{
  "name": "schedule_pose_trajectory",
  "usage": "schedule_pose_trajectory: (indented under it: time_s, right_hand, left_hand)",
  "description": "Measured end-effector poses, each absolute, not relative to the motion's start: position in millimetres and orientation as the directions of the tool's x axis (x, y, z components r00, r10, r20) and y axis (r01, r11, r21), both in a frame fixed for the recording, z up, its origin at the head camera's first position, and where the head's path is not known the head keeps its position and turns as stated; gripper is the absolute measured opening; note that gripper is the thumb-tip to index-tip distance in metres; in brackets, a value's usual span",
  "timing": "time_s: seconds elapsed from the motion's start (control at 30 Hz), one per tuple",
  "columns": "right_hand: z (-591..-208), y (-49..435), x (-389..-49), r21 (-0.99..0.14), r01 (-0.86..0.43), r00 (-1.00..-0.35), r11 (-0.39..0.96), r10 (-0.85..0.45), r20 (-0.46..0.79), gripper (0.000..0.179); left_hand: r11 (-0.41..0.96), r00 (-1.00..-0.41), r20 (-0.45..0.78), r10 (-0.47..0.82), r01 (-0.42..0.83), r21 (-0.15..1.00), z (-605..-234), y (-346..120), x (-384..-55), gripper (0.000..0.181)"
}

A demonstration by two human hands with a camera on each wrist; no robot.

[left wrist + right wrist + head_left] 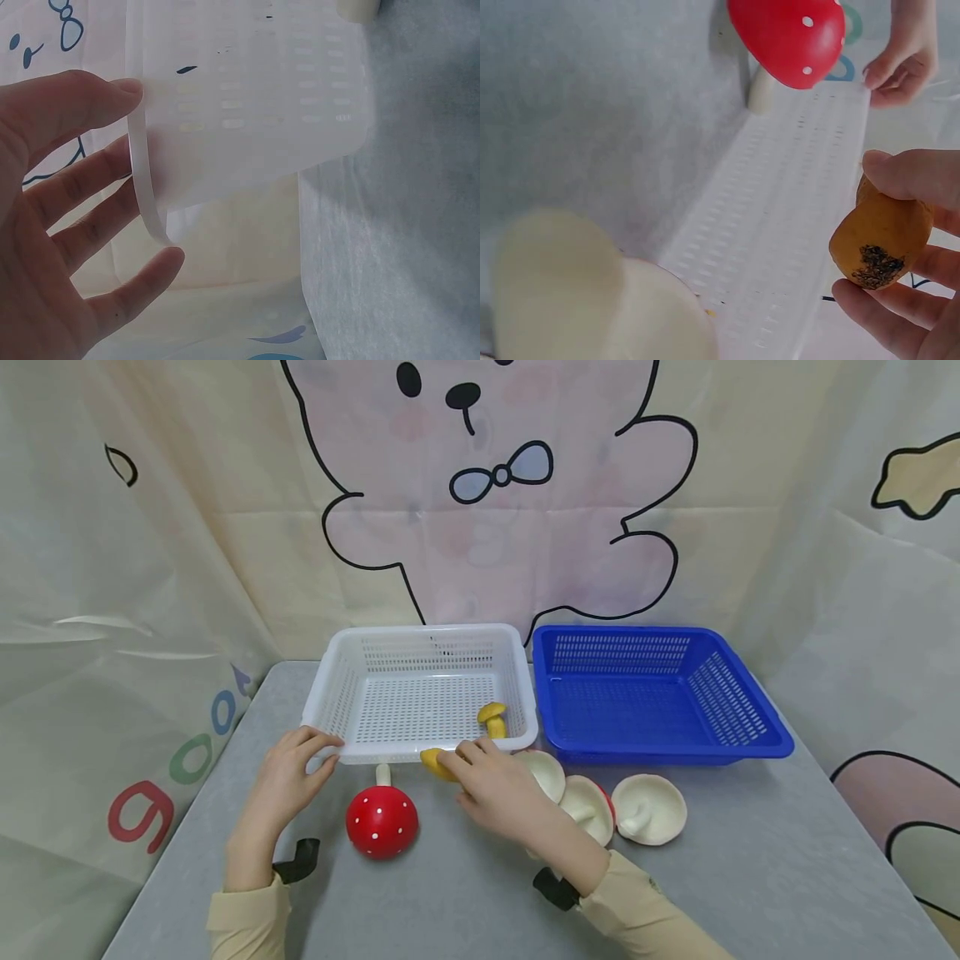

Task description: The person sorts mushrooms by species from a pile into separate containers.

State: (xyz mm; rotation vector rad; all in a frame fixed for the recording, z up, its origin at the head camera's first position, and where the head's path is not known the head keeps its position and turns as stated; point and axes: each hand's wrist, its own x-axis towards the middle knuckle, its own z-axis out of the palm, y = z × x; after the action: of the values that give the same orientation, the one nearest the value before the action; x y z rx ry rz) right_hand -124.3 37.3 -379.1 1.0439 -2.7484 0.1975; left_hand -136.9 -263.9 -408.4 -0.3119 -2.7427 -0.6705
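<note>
My left hand (284, 783) pinches the rim of the white basket (390, 753) at its front left corner, thumb on one side and fingers on the other in the left wrist view. Held in my right hand (504, 792) is a yellow toy mushroom (437, 765), just above the basket's front rim; the right wrist view shows a dark patch on the mushroom (881, 240). Inside the basket, near its right front corner, stands another yellow toy mushroom (492, 718). A red toy mushroom (382, 823) with white dots lies on the table between my hands, its pale stem toward the basket.
To the right of the white basket stands a blue basket (660, 757). Several mushrooms with cream undersides, one of them a cream mushroom (649, 810), lie in front of the baskets on the grey table (420, 910). A printed curtain (585, 552) hangs behind.
</note>
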Motion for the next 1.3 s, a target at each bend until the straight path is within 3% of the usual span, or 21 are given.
schedule_pose_trajectory:
  time_s: [0.53, 0.97, 1.3]
  right_hand:
    - [-340, 49, -138, 0.016, -0.676, -0.716, 0.736, -0.662, 0.220, 0.046]
    - [-336, 52, -181, -0.045, -0.664, -0.744, 0.746, -0.654, 0.140, 0.044]
    - [-346, 44, -225, -0.161, -0.619, -0.782, 0.769, -0.622, 0.036, 0.048]
  left_hand:
    - [0.869, -0.936, 0.327, 0.132, 0.268, 0.415, -407, -263, -136, 0.023]
    - [0.870, -0.934, 0.334, 0.126, 0.266, 0.415, -408, -263, -136, 0.023]
    - [0.872, -0.926, 0.353, 0.137, 0.281, 0.400, -408, -264, -137, 0.022]
